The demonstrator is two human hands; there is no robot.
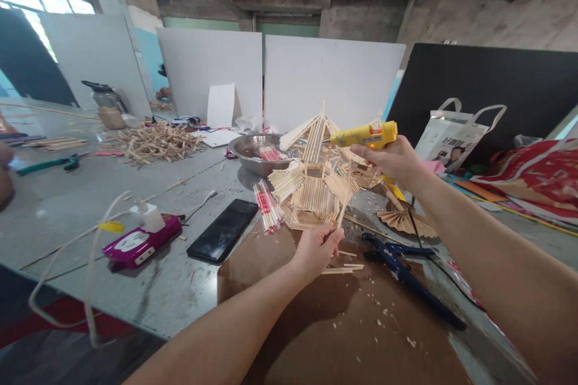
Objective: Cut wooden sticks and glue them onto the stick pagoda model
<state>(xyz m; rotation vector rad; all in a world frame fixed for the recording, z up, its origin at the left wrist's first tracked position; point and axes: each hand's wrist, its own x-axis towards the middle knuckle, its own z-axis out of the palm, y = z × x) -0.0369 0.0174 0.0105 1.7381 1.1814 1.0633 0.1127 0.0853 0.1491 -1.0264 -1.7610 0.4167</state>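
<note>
A tiered pagoda model (316, 192) built of thin wooden sticks stands in front of me over a brown board (361, 325). My left hand (317, 248) is closed in a pinch at its lower front edge, by a slanting stick; the fingertips partly hide the exact grip. In my right hand (395, 159) is a yellow hot glue gun (361, 135), its nozzle pointing left at the model's upper roof. Loose cut sticks (343, 269) lie on the board just beyond my left hand. Blue-handled cutters (401, 271) rest to the right, jaws toward the model.
Left of the model are a black phone (223, 231), wrapped chopsticks (267, 207) and a purple power strip (142, 240) with cables. Behind stand a metal bowl (253, 159) and a stick pile (156, 143). A folded paper fan (404, 216) and white bag (451, 132) are at right.
</note>
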